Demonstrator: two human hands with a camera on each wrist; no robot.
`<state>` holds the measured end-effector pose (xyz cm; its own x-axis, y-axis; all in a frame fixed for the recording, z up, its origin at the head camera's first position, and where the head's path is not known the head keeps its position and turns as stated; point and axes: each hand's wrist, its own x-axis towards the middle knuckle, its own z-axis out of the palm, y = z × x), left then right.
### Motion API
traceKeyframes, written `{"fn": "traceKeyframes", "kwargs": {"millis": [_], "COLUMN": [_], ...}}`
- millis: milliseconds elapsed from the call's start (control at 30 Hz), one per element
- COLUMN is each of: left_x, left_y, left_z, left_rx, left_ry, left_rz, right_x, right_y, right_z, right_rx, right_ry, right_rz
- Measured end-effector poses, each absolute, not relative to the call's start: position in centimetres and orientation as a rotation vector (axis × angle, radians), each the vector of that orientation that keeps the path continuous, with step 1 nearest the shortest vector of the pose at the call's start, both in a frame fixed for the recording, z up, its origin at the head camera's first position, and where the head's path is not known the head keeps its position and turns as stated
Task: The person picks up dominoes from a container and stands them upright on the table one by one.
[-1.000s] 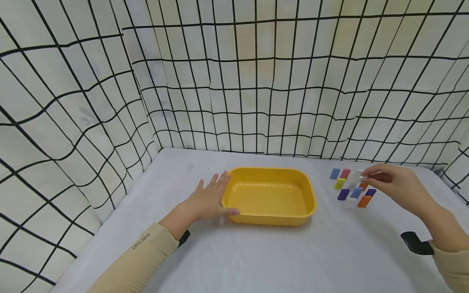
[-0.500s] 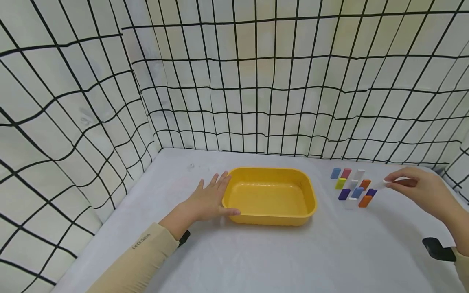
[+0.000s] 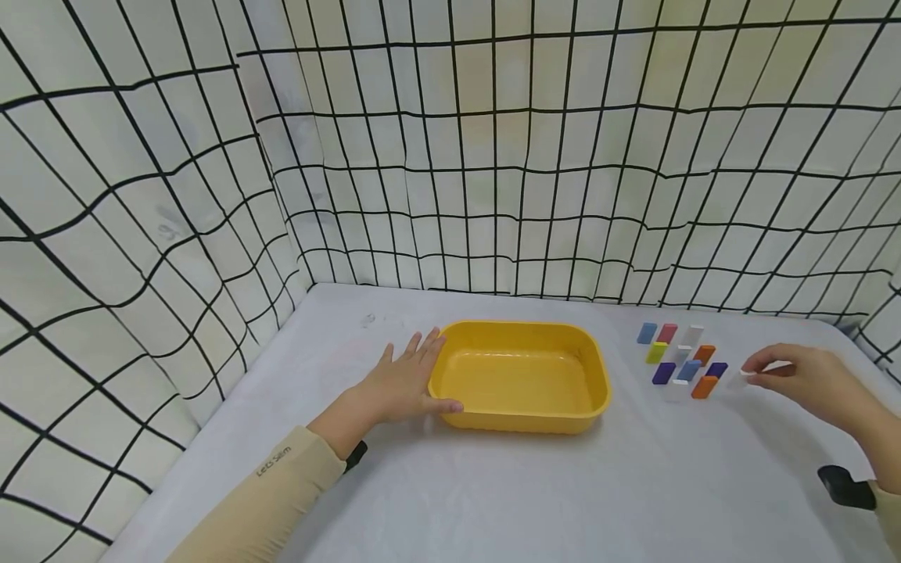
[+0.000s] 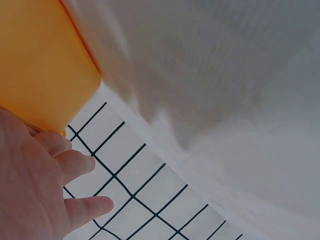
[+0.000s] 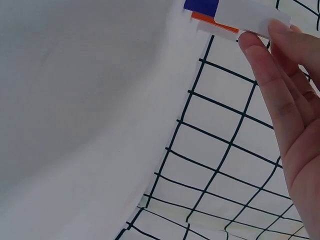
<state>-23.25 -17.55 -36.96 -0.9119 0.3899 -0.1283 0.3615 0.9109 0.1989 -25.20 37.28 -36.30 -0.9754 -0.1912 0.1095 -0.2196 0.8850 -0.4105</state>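
Observation:
My left hand (image 3: 401, 383) rests with straight, spread fingers against the left side of a yellow plastic basin (image 3: 517, 424). In the left wrist view the fingers touch the basin's wall (image 4: 45, 60). Over at the right, my right hand (image 3: 816, 383) pinches a small white domino (image 3: 744, 378) between thumb and fingertips. The right wrist view shows this white domino (image 5: 250, 17) close up, with purple and orange ones behind it. Just left of that hand several coloured dominoes stand upright in rows, among them an orange domino (image 3: 705, 387), a purple domino (image 3: 663, 373) and a yellow domino (image 3: 656, 353).
A white cloth covers the table (image 3: 507, 500). Black grid netting (image 3: 521, 180) over a white backing rises behind the table and along its left side. The basin stands between the left hand and the dominoes.
My right hand has carried the white domino from above the rows to their right side, then lowered it towards the table. The left hand and the basin have stayed put.

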Motion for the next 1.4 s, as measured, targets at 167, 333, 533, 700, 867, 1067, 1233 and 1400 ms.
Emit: {"fn": "traceKeyframes", "kwargs": {"millis": [167,333,533,700,867,1067,1233,1400], "left_x": [-23.3,-23.3,-23.3,-23.4,-23.4,-23.3,-23.3,-23.4], "left_y": [-17.5,-17.5,-17.5,-17.5,-17.5,-17.5,-17.5,-17.5], "left_z": [-36.9,-36.9,-36.9,-37.0,-36.9,-36.8,-36.8,-36.9], "left_rx": [0.569,0.568,0.570,0.574,0.571,0.576,0.567,0.559], "left_ry": [2.905,2.902,2.905,2.905,2.904,2.905,2.899,2.892], "left_rz": [0.251,0.252,0.243,0.238,0.234,0.228,0.249,0.268], "right_x": [-25.7,-26.2,-26.5,-26.6,-26.7,-26.8,-26.7,-26.5], "right_y": [37.3,37.1,37.1,37.1,37.1,37.2,37.2,37.2], "right_z": [-36.8,-37.3,-37.5,-37.5,-37.4,-37.5,-37.5,-37.2], "right_rx": [0.330,0.341,0.367,0.373,0.362,0.335,0.337,0.328], "right_ry": [-3.058,-3.086,-3.108,-3.117,-3.127,-3.135,-3.127,-3.118], "right_rz": [0.697,0.721,0.723,0.718,0.714,0.722,0.734,0.715]}}
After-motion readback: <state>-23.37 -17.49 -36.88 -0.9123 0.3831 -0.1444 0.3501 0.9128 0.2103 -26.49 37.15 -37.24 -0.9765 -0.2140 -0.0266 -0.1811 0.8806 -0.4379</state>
